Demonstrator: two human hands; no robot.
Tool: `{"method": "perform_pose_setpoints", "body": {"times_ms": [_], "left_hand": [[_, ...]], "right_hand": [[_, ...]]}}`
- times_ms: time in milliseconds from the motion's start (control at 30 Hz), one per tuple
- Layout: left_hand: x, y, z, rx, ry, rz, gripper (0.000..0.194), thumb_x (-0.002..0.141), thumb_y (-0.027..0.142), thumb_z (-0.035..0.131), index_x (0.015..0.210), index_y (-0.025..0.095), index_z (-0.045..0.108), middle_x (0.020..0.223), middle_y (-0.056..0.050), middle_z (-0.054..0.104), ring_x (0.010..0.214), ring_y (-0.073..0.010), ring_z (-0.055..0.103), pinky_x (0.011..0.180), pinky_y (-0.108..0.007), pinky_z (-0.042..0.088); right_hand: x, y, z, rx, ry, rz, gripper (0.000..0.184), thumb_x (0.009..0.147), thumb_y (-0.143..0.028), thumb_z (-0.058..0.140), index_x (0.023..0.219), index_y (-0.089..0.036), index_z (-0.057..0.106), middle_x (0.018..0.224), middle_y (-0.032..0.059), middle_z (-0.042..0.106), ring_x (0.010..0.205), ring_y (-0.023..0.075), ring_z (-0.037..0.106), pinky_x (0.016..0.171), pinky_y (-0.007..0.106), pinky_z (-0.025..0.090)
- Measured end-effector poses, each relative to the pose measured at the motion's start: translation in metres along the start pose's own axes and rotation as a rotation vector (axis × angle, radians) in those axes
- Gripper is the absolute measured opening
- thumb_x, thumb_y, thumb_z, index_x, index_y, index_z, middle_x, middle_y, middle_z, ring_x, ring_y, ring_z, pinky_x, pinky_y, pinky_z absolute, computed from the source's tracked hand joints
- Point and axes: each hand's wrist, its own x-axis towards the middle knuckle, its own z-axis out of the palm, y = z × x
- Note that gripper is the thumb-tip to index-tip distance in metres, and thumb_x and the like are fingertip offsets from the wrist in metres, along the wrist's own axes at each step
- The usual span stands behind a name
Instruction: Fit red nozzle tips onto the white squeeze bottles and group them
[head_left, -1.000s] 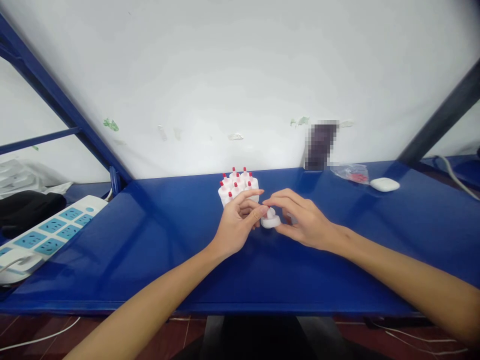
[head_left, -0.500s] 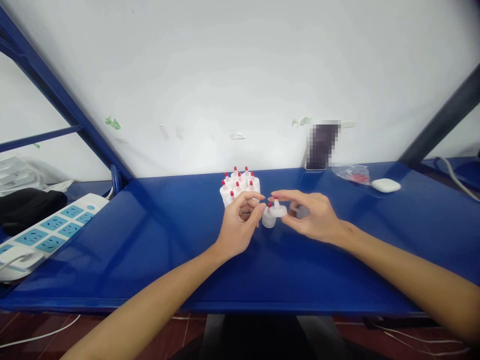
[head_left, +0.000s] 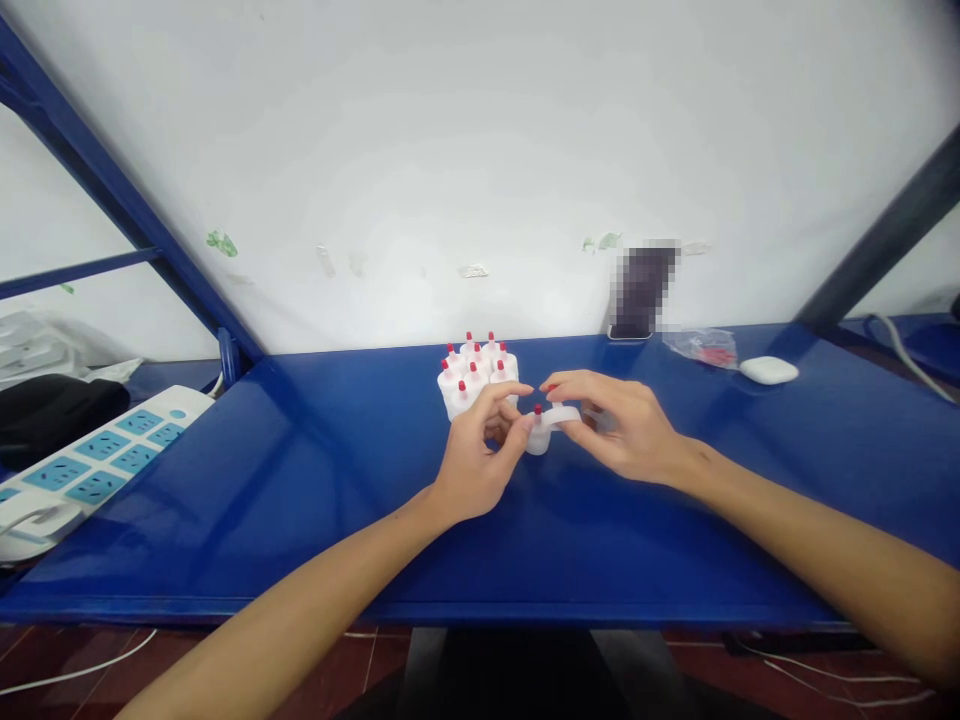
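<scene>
A small white bottle (head_left: 537,440) with a red-tipped nozzle stands upright on the blue table, between my hands. My left hand (head_left: 484,455) is beside it on the left, thumb tip against or very near the bottle and index finger stretched out above, with a gap between them. My right hand (head_left: 626,425) pinches a white round nozzle cap (head_left: 562,414) with a red tip, index finger at the tip and thumb under the rim. This cap overlaps the upright bottle in view; whether they touch I cannot tell. Something translucent (head_left: 602,420) shows behind my right fingers, mostly hidden.
Several white red-tipped bottles (head_left: 472,378) stand grouped behind my left hand. A phone-like object (head_left: 641,295), blurred out, leans on the wall. Right of it lie a clear bag (head_left: 701,347) with red pieces and a white rounded case (head_left: 769,371). A power strip (head_left: 112,450) lies left.
The held cap has shifted slightly and tipped, its red tip now mostly under my right index finger. My left hand has hardly moved; its index finger is a little straighter.
</scene>
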Motion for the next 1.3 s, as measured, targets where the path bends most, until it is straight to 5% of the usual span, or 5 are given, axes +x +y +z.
{"method": "perform_pose_setpoints", "body": {"times_ms": [200,533,900,1133,1300], "left_hand": [[0.0,-0.001,0.0,0.058,-0.039,-0.001,0.02,0.096,0.033,0.055,0.105,0.017,0.061,0.071,0.001,0.057,0.056,-0.0076,0.05,0.054,-0.02,0.042],[-0.001,-0.001,0.0,0.112,-0.041,0.031,0.018,0.096,0.031,0.055,0.099,0.016,0.064,0.073,-0.001,0.059,0.057,-0.0083,0.051,0.056,-0.021,0.043],[-0.001,-0.001,-0.001,0.235,-0.058,0.198,0.013,0.095,0.021,0.053,0.099,0.015,0.064,0.075,-0.001,0.064,0.06,-0.0084,0.054,0.058,-0.02,0.045],[-0.004,-0.003,-0.001,0.534,-0.293,0.486,0.015,0.094,0.015,0.05,0.1,0.014,0.063,0.08,-0.003,0.065,0.066,-0.0101,0.055,0.062,-0.022,0.046],[-0.006,-0.004,0.0,0.655,-0.405,0.506,0.02,0.096,0.019,0.048,0.101,0.015,0.067,0.082,-0.003,0.066,0.068,-0.0114,0.059,0.063,-0.022,0.048]], "right_hand": [[0.004,-0.002,0.002,-0.016,0.088,0.134,0.003,0.089,-0.022,0.058,0.09,-0.021,0.06,0.089,0.0041,0.072,0.054,0.0113,0.054,0.05,0.027,0.045],[0.002,0.006,0.006,-0.048,0.085,0.118,0.009,0.089,-0.016,0.055,0.094,-0.02,0.061,0.13,0.0127,0.062,0.074,0.0158,0.066,0.054,0.028,0.049],[0.002,0.008,0.004,0.014,0.031,0.116,0.012,0.097,-0.022,0.051,0.101,-0.02,0.061,0.12,0.0099,0.066,0.081,0.015,0.067,0.061,0.025,0.051],[0.001,0.009,0.009,-0.02,0.015,0.153,0.017,0.097,-0.023,0.051,0.105,-0.02,0.065,0.124,0.0099,0.066,0.094,0.0185,0.068,0.063,0.026,0.052],[-0.003,0.01,0.015,-0.047,-0.017,0.18,0.021,0.097,-0.022,0.051,0.112,-0.021,0.066,0.101,0.0034,0.074,0.072,0.0138,0.067,0.064,0.026,0.052]]}}
